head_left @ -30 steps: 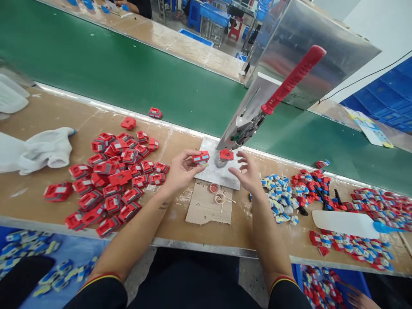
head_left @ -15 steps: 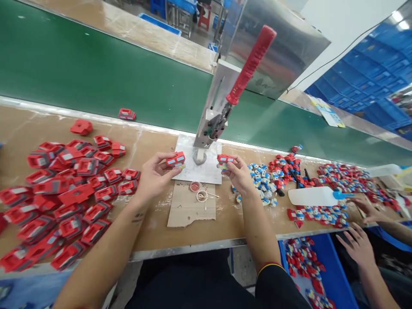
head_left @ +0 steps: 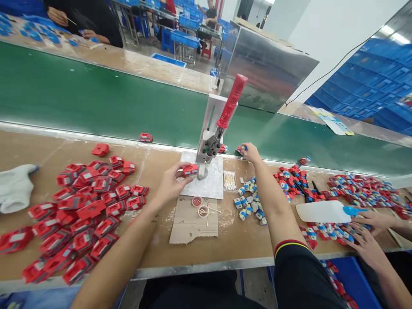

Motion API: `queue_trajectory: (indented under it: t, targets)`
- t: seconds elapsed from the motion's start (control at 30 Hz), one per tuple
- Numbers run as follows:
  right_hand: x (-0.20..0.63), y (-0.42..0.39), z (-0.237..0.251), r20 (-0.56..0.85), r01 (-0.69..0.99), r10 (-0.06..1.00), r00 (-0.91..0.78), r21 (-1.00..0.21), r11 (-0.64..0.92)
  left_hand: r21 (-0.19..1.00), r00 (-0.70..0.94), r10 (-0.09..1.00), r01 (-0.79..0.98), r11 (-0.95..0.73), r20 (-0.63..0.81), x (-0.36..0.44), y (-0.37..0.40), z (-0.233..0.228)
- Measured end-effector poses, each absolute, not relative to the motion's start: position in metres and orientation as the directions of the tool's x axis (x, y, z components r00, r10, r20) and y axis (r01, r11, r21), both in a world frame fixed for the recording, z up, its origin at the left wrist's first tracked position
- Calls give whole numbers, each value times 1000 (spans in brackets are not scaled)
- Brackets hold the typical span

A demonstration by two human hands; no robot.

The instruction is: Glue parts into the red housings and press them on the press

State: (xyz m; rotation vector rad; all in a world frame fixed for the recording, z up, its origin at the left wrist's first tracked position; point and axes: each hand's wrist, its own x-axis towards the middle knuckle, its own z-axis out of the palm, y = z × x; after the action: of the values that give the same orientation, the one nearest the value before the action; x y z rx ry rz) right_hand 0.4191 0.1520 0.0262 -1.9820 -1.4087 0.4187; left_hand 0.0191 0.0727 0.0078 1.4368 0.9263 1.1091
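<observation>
Between the fingers of my left hand (head_left: 174,182) is a red toy vehicle body (head_left: 190,170), held just left of the hand press (head_left: 210,143). My right hand (head_left: 251,153) reaches out to the near edge of the green belt (head_left: 167,116). Its fingers are closed round a small red-and-blue toy piece (head_left: 242,149), partly covered by them. Another small red toy piece (head_left: 223,149) lies beside the press column. The press has a raised red handle (head_left: 232,101) and a pale metal base plate (head_left: 214,189).
Red vehicle shells (head_left: 92,209) are heaped on the left. Cardboard (head_left: 183,223) bears two small cups and swabs; more cotton swabs (head_left: 229,180) lie behind. Blue-and-white pieces (head_left: 252,201) sit right of it. A co-worker's hands (head_left: 370,244) are near a white bottle (head_left: 322,212).
My right hand has moved away from in front of me, forward to the belt edge with a toy piece. My left hand still holds its vehicle, now closer to the press. The view has tilted up.
</observation>
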Motion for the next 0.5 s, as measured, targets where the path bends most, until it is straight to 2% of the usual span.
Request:
queue_trajectory:
  t: [0.17,0.27,0.33,0.4,0.47,0.5]
  targets:
    - [419,142,26,174,780,912,372,-591,-205,972,298,934,57,-226,200,33,86,10]
    - [417,133,42,301,796,855,423,-573,-193,966,282,934,72,-248,219,43,90,10]
    - [405,130,63,431,796,786,443,-592,-124,965,268,937,71,-253,226,51,92,9]
    - [379,128,91,627,785,677,386,-609,116,964,256,939,73,-256,230,56,95,7]
    - [341,123,124,819,715,516,252,-517,471,962,257,937,71,-263,237,60,98,6]
    - [320,120,141,863,670,472,181,-460,583,961,263,934,67,-267,241,61,99,6]
